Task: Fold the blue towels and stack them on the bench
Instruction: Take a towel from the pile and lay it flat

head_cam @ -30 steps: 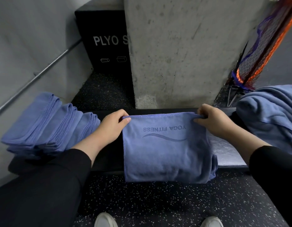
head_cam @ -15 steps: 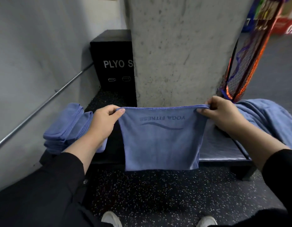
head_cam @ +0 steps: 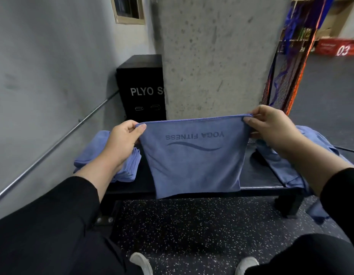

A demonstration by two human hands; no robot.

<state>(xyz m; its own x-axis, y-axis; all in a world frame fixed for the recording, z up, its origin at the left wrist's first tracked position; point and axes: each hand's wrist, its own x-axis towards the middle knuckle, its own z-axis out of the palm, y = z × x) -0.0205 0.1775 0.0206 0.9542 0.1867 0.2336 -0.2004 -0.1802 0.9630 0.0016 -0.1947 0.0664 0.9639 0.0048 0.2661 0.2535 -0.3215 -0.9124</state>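
The half-folded towel (head_cam: 194, 157) is held hanging above the bench (head_cam: 259, 180), its top corners pinched by the left hand (head_cam: 122, 141) and right hand (head_cam: 271, 126), its long axis left-to-right, with the folded stack (head_cam: 124, 165) nearer the left hand.

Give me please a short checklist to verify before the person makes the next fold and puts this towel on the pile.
1. Left hand pinches the top left corner of the towel: ok.
2. Right hand pinches the top right corner: ok.
3. Top edge is stretched straight between both hands: ok.
4. Towel hangs free, its lower edge in front of the bench; whether it touches the bench: cannot tell.
5. Folded pile lies on the left end of the bench, ready to take one more: ok, though its neatness is partly hidden by the left arm.
6. Unfolded towels on the right end hang over the bench edge and might slip: not ok.
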